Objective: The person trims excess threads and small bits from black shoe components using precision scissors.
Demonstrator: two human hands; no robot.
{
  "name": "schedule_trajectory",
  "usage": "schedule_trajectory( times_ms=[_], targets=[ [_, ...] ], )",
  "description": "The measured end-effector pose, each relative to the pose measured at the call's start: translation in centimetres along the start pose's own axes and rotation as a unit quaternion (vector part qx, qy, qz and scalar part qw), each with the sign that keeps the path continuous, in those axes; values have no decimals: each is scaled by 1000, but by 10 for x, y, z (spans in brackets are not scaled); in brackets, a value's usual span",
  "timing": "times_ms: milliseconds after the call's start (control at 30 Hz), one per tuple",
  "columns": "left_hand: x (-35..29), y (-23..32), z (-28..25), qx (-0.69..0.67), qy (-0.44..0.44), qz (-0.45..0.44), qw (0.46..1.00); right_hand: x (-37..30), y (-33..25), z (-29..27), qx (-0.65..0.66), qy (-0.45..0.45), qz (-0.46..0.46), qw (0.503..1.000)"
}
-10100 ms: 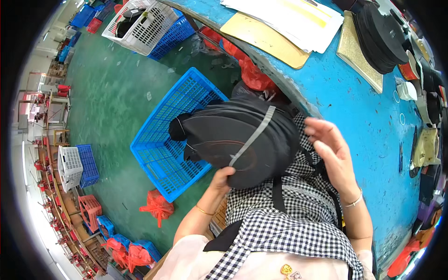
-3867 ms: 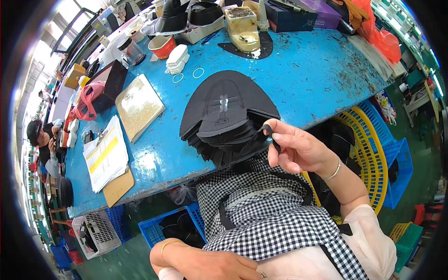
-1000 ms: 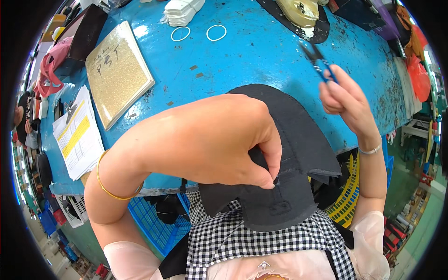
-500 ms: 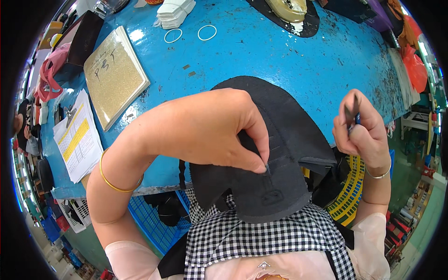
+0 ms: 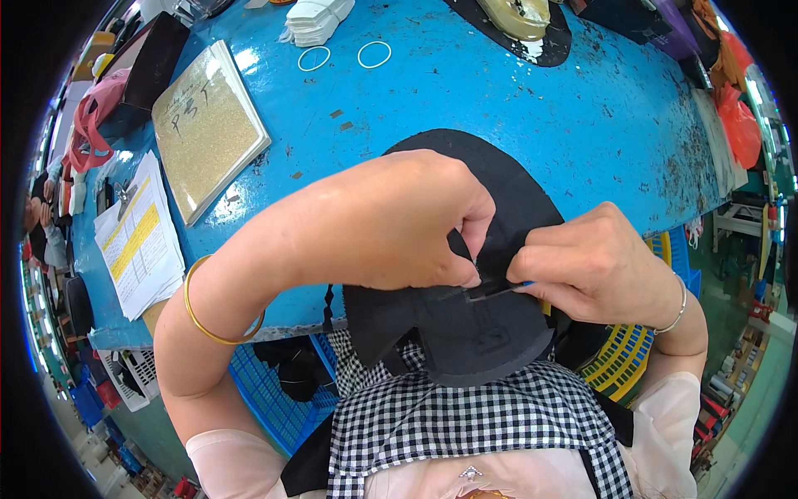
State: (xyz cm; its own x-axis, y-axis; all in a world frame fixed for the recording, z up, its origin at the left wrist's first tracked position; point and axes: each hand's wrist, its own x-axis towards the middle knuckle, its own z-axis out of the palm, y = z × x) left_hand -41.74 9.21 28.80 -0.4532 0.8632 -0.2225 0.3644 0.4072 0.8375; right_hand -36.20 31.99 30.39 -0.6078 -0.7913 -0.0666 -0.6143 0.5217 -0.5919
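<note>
A large black shaped fabric piece (image 5: 490, 349), rounded at its far end and notched at its sides, lies over the table edge and my lap. My left hand (image 5: 416, 224) arches over it from the left, thumb and forefinger pinching the material near its middle. Opposite, my right hand (image 5: 582, 264) is closed around small thread snips (image 5: 500, 293). Their thin blades reach toward the left fingertips, right at the cloth; most of the tool is hidden in the palm. A stitched or drawn outline (image 5: 492, 335) shows below the pinched spot.
The blue table (image 5: 432, 91) bears a gold notebook (image 5: 208, 129), papers on a clipboard (image 5: 143, 249), white stacked pieces (image 5: 316, 21), two white rings (image 5: 374, 54) and a gold form (image 5: 515, 18). Blue (image 5: 278, 399) and yellow (image 5: 619, 353) baskets stand below the table edge.
My right hand has come down and left with the snips, from raised at the right to the black piece. My left fingertips have shifted slightly farther away, still pinching.
</note>
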Motion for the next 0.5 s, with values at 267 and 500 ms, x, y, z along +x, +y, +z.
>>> schedule_trajectory(
  times_ms=[267, 500],
  targets=[
    [-9, -1, -8, 147, 123, 61, 980, 4, 12, -2, 41, 16, -14, 999],
    [-9, -2, -13, 142, 80, -10, 987, 15, 9, 5, -118, 80, -11, 990]
  ],
)
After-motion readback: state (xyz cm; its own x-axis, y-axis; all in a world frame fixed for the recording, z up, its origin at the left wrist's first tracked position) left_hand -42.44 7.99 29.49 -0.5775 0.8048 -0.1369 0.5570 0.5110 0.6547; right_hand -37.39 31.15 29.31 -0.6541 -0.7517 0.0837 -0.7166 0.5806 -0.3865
